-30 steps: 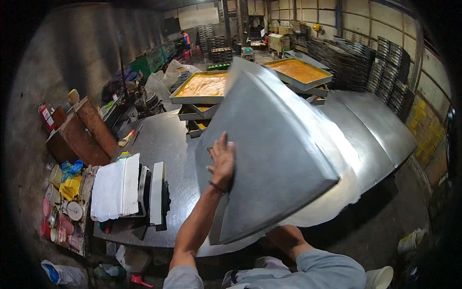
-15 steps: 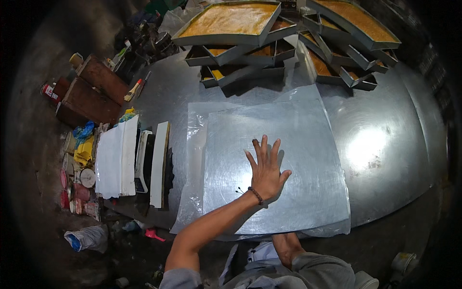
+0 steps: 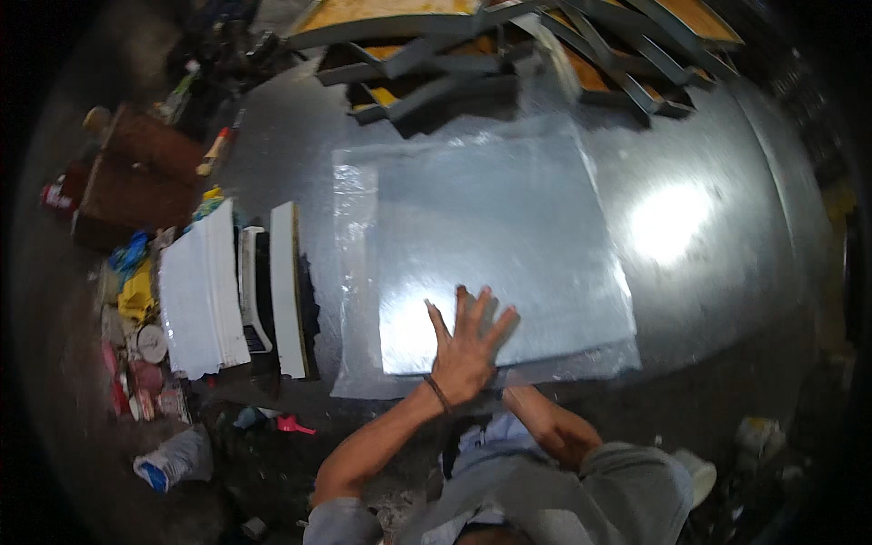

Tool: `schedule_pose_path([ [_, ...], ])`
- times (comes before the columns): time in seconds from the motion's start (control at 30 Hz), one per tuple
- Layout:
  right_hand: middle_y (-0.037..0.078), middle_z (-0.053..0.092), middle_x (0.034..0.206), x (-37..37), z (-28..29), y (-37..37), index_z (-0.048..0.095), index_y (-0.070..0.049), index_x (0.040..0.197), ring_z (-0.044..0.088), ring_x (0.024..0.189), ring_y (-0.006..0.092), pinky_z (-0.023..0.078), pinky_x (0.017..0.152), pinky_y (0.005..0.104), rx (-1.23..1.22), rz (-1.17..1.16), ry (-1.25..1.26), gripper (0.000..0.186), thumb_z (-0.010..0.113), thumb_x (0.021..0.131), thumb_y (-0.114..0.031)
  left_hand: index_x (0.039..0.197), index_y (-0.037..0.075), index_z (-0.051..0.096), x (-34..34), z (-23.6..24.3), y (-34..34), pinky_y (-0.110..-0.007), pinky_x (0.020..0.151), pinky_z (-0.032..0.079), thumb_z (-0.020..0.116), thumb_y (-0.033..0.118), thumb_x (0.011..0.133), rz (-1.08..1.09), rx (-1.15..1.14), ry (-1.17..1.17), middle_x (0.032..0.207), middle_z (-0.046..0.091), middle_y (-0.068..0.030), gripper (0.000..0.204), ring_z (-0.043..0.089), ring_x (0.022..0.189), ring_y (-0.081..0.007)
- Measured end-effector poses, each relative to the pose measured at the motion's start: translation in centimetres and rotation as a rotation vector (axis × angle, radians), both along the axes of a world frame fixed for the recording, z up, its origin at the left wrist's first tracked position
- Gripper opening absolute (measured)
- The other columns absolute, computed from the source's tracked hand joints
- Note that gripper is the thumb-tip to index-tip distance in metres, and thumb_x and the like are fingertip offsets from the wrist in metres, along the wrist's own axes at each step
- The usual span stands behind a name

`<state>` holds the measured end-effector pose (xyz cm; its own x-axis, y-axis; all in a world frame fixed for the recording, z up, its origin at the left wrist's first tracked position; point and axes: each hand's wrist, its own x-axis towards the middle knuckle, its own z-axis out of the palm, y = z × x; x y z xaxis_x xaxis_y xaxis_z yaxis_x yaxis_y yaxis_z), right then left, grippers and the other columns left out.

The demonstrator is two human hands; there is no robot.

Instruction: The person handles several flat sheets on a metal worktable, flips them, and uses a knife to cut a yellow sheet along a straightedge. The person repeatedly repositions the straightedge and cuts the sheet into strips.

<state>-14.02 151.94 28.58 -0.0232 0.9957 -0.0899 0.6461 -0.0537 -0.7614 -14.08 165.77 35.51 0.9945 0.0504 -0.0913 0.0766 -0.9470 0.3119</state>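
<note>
- Panel [image 3: 504,227]: grey, laid flat on the bench [image 3: 736,300], centre of frame; tilted up a second ago, so its weight is now apparently borne by the bench.
- Plastic [image 3: 352,272]: clear, seen around the panel's edges.
- Left hand [image 3: 465,363]: shifted from the panel's middle to its lower edge; palm down, fingers spread, nothing gripped.
- Right hand [image 3: 549,422]: held near that edge, lower centre; state of fingers cannot be told.
- Trays [image 3: 391,34]: stacked, top of frame.

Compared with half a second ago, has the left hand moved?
Yes: the left hand has moved toward the person, farther from the left tray stack, and now lies at the sheet's near edge.
</note>
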Motion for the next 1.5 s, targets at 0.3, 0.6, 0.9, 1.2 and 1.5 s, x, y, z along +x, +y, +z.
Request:
schedule_pose_path([
  [0.3,0.02,0.047,0.154,13.2,10.2,-0.2,0.049,-0.009,0.15,0.043,0.143,0.0373,0.033,0.121,0.0454,0.305,-0.65,0.075,0.057,0.063,0.096,-0.024,0.125,0.01,0.067,-8.2,-4.8,7.3,-0.056,0.112,0.033,0.076,0.019,0.086,0.544,-0.329,-0.368,0.13,0.061,-0.0153,0.041,0.053,0.128,-0.0381],
  [0.6,0.016,0.032,0.165,20.6,6.5,9.7,0.039,-0.021,0.159,0.018,0.155,0.0433,0.003,0.125,0.0626,0.005,-0.795,-0.709,0.064,0.045,0.102,-0.051,0.126,0.009,0.065,-19.6,-7.6,9.4,-0.051,0.102,0.043,0.077,0.029,0.086,1.111,-0.003,-0.098,0.128,0.061,-0.0164,0.046,0.054,0.124,-0.0376],
  [0.9,0.017,0.029,0.166,20.4,6.6,16.7,0.038,-0.022,0.159,0.019,0.154,0.0458,0.002,0.122,0.0667,0.031,-0.775,-0.667,0.067,0.047,0.1,-0.053,0.093,0.008,0.077,-24.2,-10.0,9.1,-0.047,0.096,0.047,0.072,0.032,0.091,1.137,-0.284,-0.145,0.118,0.067,-0.0132,0.025,0.063,0.11,-0.0358],
  [1.2,0.022,0.036,0.161,9.2,7.5,17.2,0.043,-0.019,0.156,0.026,0.149,0.0499,0.006,0.12,0.0699,0.128,-0.721,-0.673,0.065,0.054,0.098,-0.047,0.097,0.007,0.078,-26.8,-9.4,11.0,-0.042,0.091,0.052,0.082,0.022,0.08,0.953,-0.446,-0.198,0.123,0.067,-0.0132,0.023,0.065,0.111,-0.032],
  [1.5,0.022,0.038,0.16,-0.6,7.9,15.0,0.045,-0.015,0.154,0.031,0.147,0.0493,0.009,0.119,0.0701,0.166,-0.584,-0.637,0.063,0.051,0.099,-0.046,0.143,0.012,0.058,-19.9,-8.6,9.8,-0.05,0.101,0.043,0.082,0.036,0.082,0.597,-0.274,-0.187,0.125,0.068,-0.0126,0.07,0.058,0.119,-0.0346],
])
